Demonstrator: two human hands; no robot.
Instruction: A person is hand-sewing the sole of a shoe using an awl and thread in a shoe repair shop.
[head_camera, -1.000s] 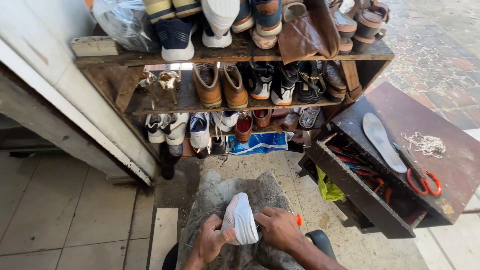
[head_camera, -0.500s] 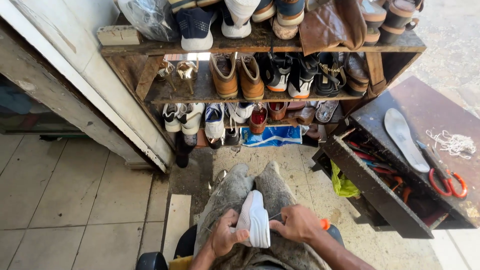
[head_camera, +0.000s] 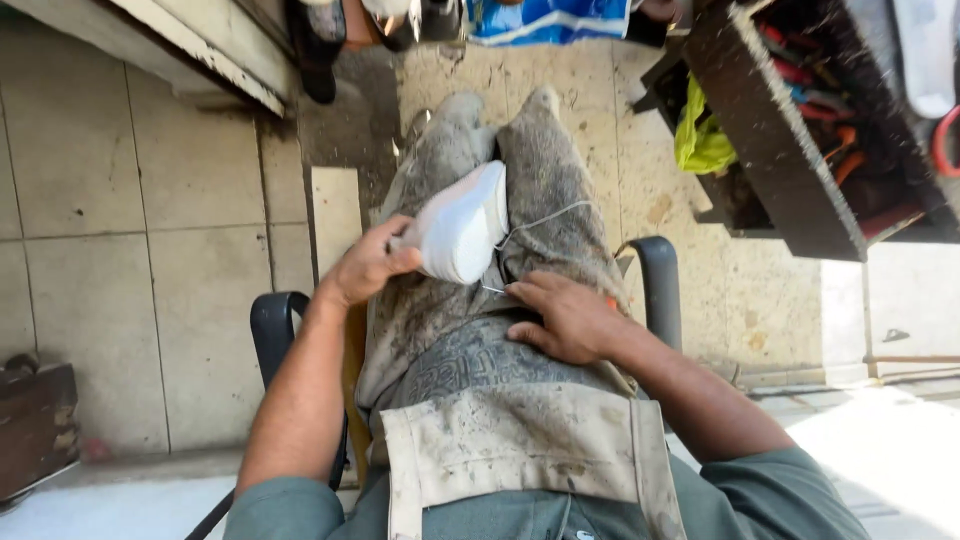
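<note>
Head view looks straight down on a seated person in a dirty grey apron (head_camera: 520, 450). Left hand (head_camera: 365, 265) is closed around the near end of a white shoe (head_camera: 462, 225), with the thumb on top and the fingers curled under it; the shoe lies on the lap, pointing away from this hand. Right hand (head_camera: 565, 320) rests on the right thigh, just beside the shoe on its near side. Its fingers are bent together and seem to pinch a thin needle (head_camera: 492, 291), but this is too small to say surely. A white thread (head_camera: 545, 215) goes from the fingertips of the right hand up in a loop to the side of the shoe. Outside each hand stands a dark chair armrest (head_camera: 655, 275). Far beyond the right hand is a dark wooden toolbox (head_camera: 770, 150) with a yellow cloth (head_camera: 700, 145) at its edge. Beyond the left hand is tiled floor (head_camera: 120, 200).
</note>
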